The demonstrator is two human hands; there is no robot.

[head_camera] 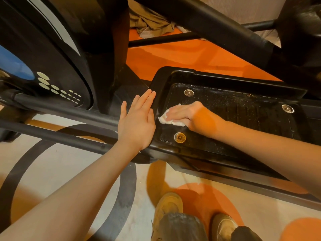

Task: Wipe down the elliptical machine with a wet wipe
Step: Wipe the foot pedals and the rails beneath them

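Two hands are in view: the left hand [137, 119] at about 9 o'clock of the right hand [189, 115]. One white wet wipe [166, 119] lies under the right one. One black foot pedal [243, 110] of the elliptical machine shows, and three round bolt caps [189, 92] sit on it, at 12, 3 and 6 o'clock of the wipe; a fourth may be hidden by the arm. Two tan shoes [167, 206] appear at 6 o'clock. One crumpled cloth [151, 23] lies at 12 o'clock.

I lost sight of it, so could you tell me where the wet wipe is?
In the head view, the wet wipe lies under the right hand on the pedal, beside the left hand.
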